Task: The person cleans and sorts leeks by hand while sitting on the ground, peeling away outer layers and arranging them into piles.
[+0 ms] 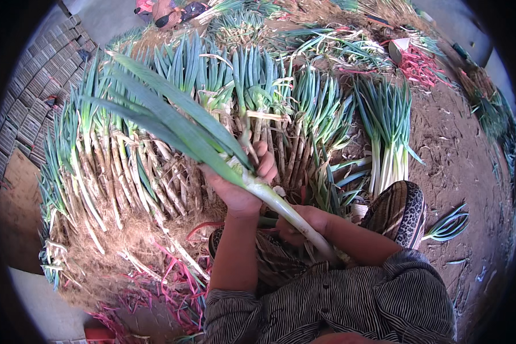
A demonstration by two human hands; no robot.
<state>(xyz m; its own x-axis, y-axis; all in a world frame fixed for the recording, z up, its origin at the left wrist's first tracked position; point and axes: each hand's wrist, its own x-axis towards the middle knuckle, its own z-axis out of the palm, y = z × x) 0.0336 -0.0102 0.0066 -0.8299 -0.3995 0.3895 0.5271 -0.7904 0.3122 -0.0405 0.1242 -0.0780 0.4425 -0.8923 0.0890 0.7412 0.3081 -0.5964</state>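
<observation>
A large green onion (292, 211) slants across the middle of the head view, its green leaves up to the left and its pale stalk down towards my lap. My left hand (236, 189) is closed around it where the leaves meet the stalk, fingers curled on the far side. Lower down, my right hand (303, 221) is bent inwards beside the stalk; its fingers are partly hidden, so its hold cannot be made out. Beyond my hands stand unpeeled green onions (129, 172) with dirty, dry-skinned stems. Several cleaner ones with white stems (389, 159) stand upright by my knee.
Pink-red plastic strips (176, 288) lie at lower left, with another heap of red strips (419, 66) at upper right. Stacked grey blocks (34, 116) line the left side. Loose leaves (449, 225) lie on the dirt floor (460, 159). Another person (165, 13) is partly visible at the top.
</observation>
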